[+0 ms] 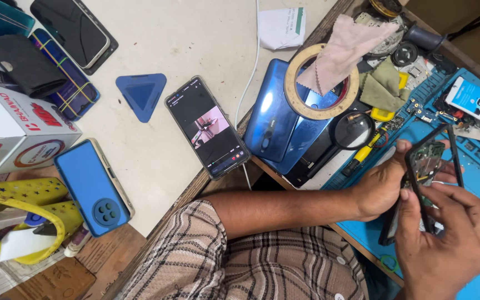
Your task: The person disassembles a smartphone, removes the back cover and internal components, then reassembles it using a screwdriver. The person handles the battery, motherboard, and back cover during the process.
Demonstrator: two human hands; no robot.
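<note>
Hands meet over a blue work mat (pixel 473 166) at the tabletop's four o'clock corner, both clamped on an opened phone frame (pixel 426 166) held upright so its bared circuit board faces the worker. The left hand (pixel 381 186) braces the frame from behind; the right hand (pixel 445 244) grips its lower edge. A magnifying glass (pixel 351 131) and yellow-handled tool (pixel 362 155) lie at nine o'clock of the frame, within reach; a lit phone (pixel 206 126) plays beside a blue triangular pick (pixel 141 94)
</note>
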